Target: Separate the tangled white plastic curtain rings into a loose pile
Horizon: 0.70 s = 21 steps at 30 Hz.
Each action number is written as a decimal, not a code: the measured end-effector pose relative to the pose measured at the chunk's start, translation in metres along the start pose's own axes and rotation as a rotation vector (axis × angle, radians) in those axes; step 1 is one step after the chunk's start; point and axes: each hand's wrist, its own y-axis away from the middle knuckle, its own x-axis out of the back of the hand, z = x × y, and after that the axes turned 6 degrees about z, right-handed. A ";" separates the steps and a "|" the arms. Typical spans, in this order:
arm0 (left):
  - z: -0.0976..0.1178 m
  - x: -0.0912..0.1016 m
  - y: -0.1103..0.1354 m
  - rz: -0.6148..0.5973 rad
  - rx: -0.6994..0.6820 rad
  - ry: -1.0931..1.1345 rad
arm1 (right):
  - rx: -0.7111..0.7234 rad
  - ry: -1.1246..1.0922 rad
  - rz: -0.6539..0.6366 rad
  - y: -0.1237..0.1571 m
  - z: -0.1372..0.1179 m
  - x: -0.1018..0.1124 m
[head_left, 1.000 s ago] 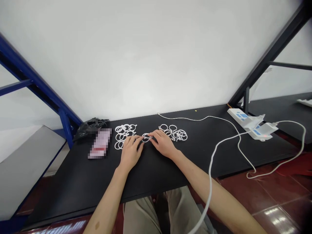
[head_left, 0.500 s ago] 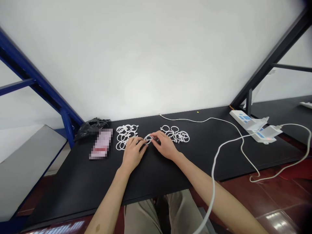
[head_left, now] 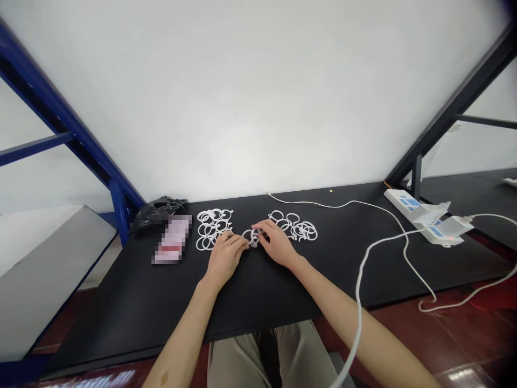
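Between my hands, just above or on the black table (head_left: 258, 293), is a white plastic ring (head_left: 254, 237) with a small knob or eyelet; it looks like a curtain ring. My left hand (head_left: 226, 254) pinches its left side, with the fingertips together. From the right, my right hand (head_left: 278, 243) grips the other side between thumb and fingers. The fingers partly cover it, so I cannot tell whether one or two rings are held. Several similar white rings (head_left: 206, 230) lie in rows beyond my left hand. A looser group of rings (head_left: 306, 230) is beyond my right hand.
On the left are a black plastic bag (head_left: 157, 211) and a pixelated pink packet (head_left: 174, 237). A white power strip (head_left: 438, 233) stands at the right, with a white cable (head_left: 361, 280) looping across in front of my right forearm. Behind is a pale wall (head_left: 258, 108).
The held ring has turned between my fingers, and its knobbed part now shows near my right fingertips. My hands stay close together. The whole view has shifted slightly.
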 end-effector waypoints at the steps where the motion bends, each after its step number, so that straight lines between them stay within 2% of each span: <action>1: 0.000 0.000 0.000 -0.001 0.001 0.000 | -0.008 0.001 -0.015 0.000 0.001 0.000; 5: -0.001 -0.001 0.000 -0.003 0.012 -0.001 | -0.067 0.066 0.006 0.000 0.001 -0.002; 12: -0.001 -0.001 0.001 -0.021 0.025 0.016 | -0.186 0.210 0.145 -0.002 0.008 0.002; 18: -0.001 -0.001 0.001 0.007 0.032 -0.003 | -0.198 0.271 0.174 -0.003 0.010 0.007; 21: -0.002 -0.002 0.001 0.036 0.051 -0.012 | -0.148 0.310 0.195 -0.003 0.006 0.007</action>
